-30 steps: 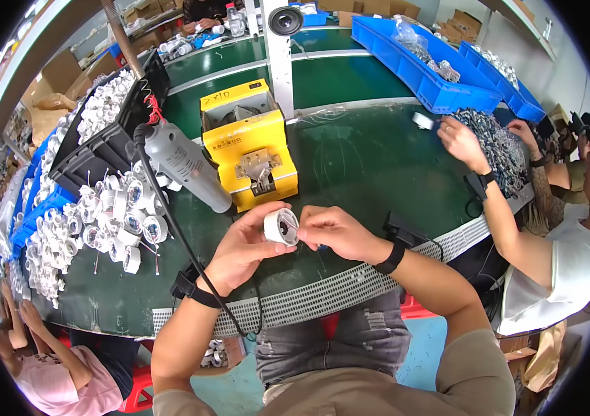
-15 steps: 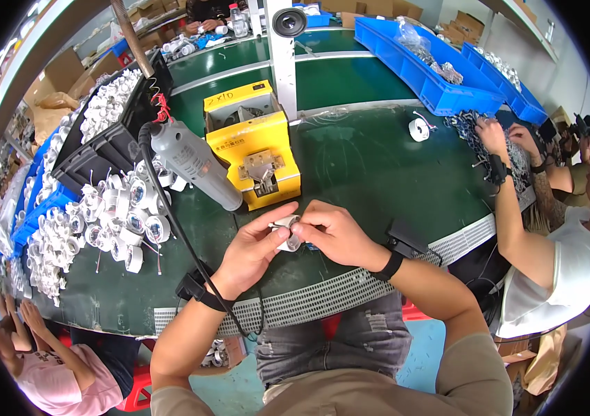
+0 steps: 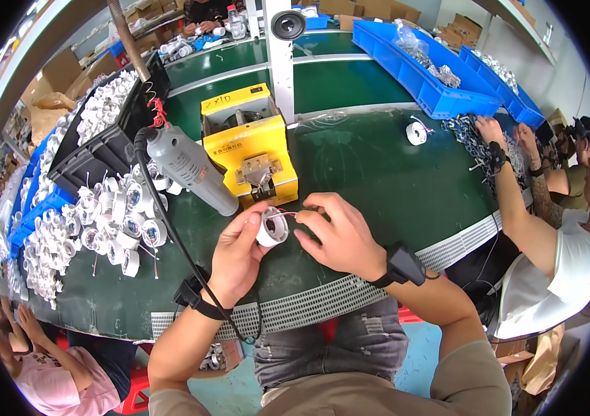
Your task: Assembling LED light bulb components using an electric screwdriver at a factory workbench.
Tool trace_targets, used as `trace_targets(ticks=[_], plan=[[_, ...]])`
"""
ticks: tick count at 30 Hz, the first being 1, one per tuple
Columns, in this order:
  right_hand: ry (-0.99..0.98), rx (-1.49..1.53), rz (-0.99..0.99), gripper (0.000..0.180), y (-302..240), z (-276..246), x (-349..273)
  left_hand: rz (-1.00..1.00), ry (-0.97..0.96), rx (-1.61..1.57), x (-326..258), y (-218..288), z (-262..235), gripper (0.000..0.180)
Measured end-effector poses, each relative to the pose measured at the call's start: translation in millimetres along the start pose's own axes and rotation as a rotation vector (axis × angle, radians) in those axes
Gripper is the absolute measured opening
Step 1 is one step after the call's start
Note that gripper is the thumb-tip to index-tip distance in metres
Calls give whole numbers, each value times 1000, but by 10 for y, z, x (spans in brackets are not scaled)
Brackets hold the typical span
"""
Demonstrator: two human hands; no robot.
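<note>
Near the front of the green table, my left hand (image 3: 235, 251) pinches a white round plastic housing (image 3: 281, 234) between thumb and fingers. Its open side is turned up and to the right, with a dark inside. Thin red and white wires (image 3: 283, 213) stick out of it toward the right. Beside them is my right hand (image 3: 345, 239), its thumb and index finger apart. The index fingertip is at the wire ends; whether it touches them is hard to see. Just beyond my hands stands a yellow machine (image 3: 257, 149) with a metal fixture on its front.
A grey electric screwdriver (image 3: 187, 166) hangs left of the yellow machine, its black cable crossing my left forearm. Many white housings (image 3: 118, 215) are piled at left by a black crate (image 3: 80, 163). A single housing (image 3: 416, 133) lies far right, near blue bins (image 3: 434, 93) and a co-worker's hands (image 3: 492, 132).
My right hand has come off the housing, its fingers spreading to the right. The housing has turned in my left hand, so its open side and wires now show.
</note>
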State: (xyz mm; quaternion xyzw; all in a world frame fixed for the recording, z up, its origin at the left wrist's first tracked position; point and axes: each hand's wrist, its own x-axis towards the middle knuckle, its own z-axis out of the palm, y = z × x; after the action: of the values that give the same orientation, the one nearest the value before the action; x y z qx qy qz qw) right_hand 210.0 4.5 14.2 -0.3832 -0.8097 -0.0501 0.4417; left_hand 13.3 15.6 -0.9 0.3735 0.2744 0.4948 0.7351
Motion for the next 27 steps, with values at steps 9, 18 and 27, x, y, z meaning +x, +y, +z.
trace_targets(ticks=[9,18,27], plan=[[117,-33,-58,17,17,-15,14,230,-4,271,-28,-58,-2,21],[-164,1113,699,19,116,16,2,195,-267,-34,-31,-6,110,50],[-55,853,585,18,-64,-21,42,51,-349,-95,-43,-72,126,52]])
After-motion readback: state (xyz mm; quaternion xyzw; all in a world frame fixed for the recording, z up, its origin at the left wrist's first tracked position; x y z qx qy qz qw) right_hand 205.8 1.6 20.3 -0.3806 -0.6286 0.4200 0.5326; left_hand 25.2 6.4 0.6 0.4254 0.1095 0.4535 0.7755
